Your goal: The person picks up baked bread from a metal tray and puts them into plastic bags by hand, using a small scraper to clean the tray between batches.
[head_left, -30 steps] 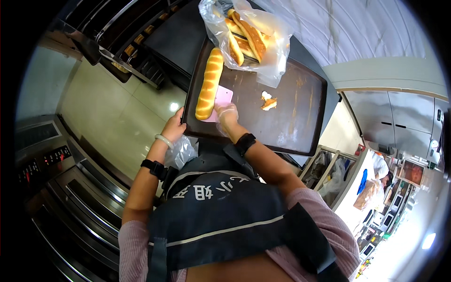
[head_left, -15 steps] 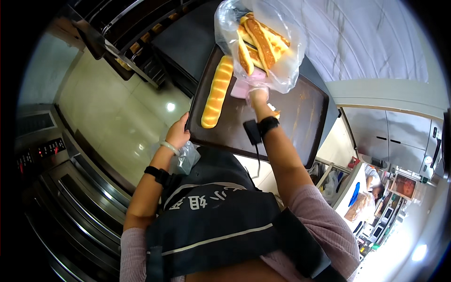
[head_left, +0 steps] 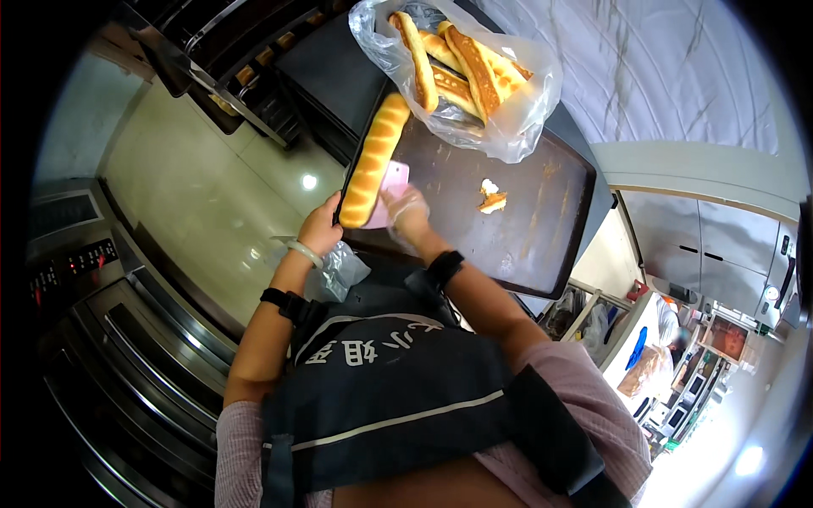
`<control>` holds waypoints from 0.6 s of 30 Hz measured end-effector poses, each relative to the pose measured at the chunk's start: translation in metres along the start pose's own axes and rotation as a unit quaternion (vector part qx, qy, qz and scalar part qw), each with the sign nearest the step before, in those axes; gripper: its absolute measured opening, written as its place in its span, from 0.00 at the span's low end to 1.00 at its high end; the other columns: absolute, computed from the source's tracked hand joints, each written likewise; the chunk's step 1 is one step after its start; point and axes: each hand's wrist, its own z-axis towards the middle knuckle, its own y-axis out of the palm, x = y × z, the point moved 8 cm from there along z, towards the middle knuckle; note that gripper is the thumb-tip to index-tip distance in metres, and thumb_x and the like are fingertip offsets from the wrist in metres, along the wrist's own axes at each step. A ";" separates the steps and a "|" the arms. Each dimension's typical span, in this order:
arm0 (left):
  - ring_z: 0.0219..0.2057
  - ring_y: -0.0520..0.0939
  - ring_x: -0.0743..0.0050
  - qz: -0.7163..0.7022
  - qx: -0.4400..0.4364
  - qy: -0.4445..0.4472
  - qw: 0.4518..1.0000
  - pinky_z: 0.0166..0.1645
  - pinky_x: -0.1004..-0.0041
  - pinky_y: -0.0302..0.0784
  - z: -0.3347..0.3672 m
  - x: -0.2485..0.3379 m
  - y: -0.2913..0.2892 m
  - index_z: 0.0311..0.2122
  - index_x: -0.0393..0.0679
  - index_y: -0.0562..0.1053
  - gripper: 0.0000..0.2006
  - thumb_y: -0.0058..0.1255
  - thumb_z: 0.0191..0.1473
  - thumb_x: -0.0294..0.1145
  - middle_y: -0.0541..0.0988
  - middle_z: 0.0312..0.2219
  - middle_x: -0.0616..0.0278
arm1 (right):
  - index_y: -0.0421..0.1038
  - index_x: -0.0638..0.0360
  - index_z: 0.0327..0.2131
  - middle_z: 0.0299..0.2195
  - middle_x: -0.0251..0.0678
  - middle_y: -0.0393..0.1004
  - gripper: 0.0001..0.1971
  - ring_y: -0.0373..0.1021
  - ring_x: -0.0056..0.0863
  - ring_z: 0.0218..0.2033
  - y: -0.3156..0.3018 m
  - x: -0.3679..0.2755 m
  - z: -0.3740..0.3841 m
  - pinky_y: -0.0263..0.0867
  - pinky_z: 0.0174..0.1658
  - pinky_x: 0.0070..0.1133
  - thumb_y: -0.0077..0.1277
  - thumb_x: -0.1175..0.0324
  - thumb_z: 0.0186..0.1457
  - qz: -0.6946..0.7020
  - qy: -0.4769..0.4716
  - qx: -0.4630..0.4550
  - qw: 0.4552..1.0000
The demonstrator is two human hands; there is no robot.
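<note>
My left hand (head_left: 320, 224) grips the left rim of a dark baking tray (head_left: 542, 212), its fingers partly hidden at the edge. My right hand (head_left: 408, 212), in a clear plastic glove, is closed on a flat pink dough scraper (head_left: 395, 175). The scraper lies against the right side of a long golden loaf of bread (head_left: 377, 152), partly beneath it as far as I can see. That loaf rests along the tray's left edge. On the tray's far part sits a clear plastic bag (head_left: 529, 127), wide at the mouth, with several long bread pieces (head_left: 470, 72) in it.
Torn bread scraps (head_left: 491, 197) lie mid-tray. Another clear bag (head_left: 343, 271) is by my left wrist. Oven doors (head_left: 127, 356) stand at the left, a tray rack (head_left: 220, 51) at the far left. On the right, a person (head_left: 669, 322) is near a counter.
My right hand and the scraper have moved left and nearer, from beside the bag to the loaf. The loaf has shifted slightly left. The bag's mouth has spread wider, and the bread scraps are uncovered.
</note>
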 end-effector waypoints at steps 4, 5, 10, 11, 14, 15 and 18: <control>0.34 0.73 0.48 0.052 -0.051 -0.044 0.996 0.39 0.64 0.69 -0.004 0.026 -0.008 0.51 0.37 0.60 0.29 0.45 0.38 0.25 0.72 0.30 0.44 | 0.64 0.62 0.39 0.32 0.45 0.71 0.19 0.67 0.35 0.37 -0.013 0.051 -0.012 0.62 0.41 0.24 0.45 0.56 0.51 0.122 0.092 -0.035 0.988; 0.33 0.74 0.49 0.133 0.005 -0.012 0.991 0.39 0.64 0.70 -0.004 0.054 -0.020 0.51 0.38 0.60 0.28 0.46 0.39 0.26 0.72 0.29 0.45 | 0.64 0.64 0.38 0.33 0.44 0.70 0.18 0.67 0.32 0.38 -0.019 0.087 -0.002 0.62 0.40 0.22 0.45 0.57 0.51 0.173 0.085 -0.035 0.981; 0.35 0.74 0.51 0.326 0.017 -0.048 0.944 0.38 0.63 0.71 0.003 0.157 -0.005 0.45 0.38 0.62 0.25 0.51 0.42 0.40 0.71 0.31 0.48 | 0.56 0.67 0.47 0.39 0.49 0.67 0.30 0.65 0.36 0.42 -0.117 0.136 -0.021 0.60 0.44 0.25 0.55 0.61 0.44 0.002 0.108 0.018 0.994; 0.37 0.74 0.50 0.346 -0.039 -0.095 0.933 0.38 0.64 0.71 0.005 0.154 0.005 0.46 0.38 0.61 0.28 0.52 0.42 0.43 0.71 0.34 0.48 | 0.54 0.67 0.49 0.41 0.50 0.66 0.33 0.64 0.38 0.43 -0.139 0.119 -0.035 0.60 0.45 0.26 0.56 0.61 0.42 -0.078 0.063 0.088 0.991; 0.36 0.75 0.52 0.285 -0.021 -0.073 0.956 0.37 0.63 0.71 0.014 0.142 0.018 0.45 0.38 0.61 0.29 0.54 0.41 0.45 0.71 0.36 0.46 | 0.51 0.60 0.52 0.41 0.53 0.64 0.37 0.62 0.46 0.42 -0.184 0.025 -0.058 0.58 0.47 0.32 0.57 0.65 0.37 -0.101 -0.069 0.187 0.975; 0.36 0.75 0.53 0.258 -0.029 -0.068 0.963 0.37 0.63 0.71 0.016 0.139 0.021 0.45 0.38 0.61 0.28 0.54 0.41 0.44 0.72 0.37 0.46 | 0.52 0.59 0.51 0.39 0.50 0.65 0.35 0.63 0.45 0.41 -0.169 0.000 -0.058 0.59 0.46 0.32 0.57 0.66 0.38 -0.083 -0.189 0.214 0.955; 0.30 0.77 0.59 0.165 -0.107 0.038 0.980 0.32 0.67 0.71 0.016 0.148 0.037 0.37 0.37 0.69 0.20 0.55 0.41 0.41 0.75 0.28 0.51 | 0.53 0.63 0.51 0.48 0.50 0.60 0.34 0.60 0.40 0.49 -0.045 -0.006 -0.011 0.57 0.50 0.30 0.52 0.57 0.42 0.042 -0.150 0.035 0.987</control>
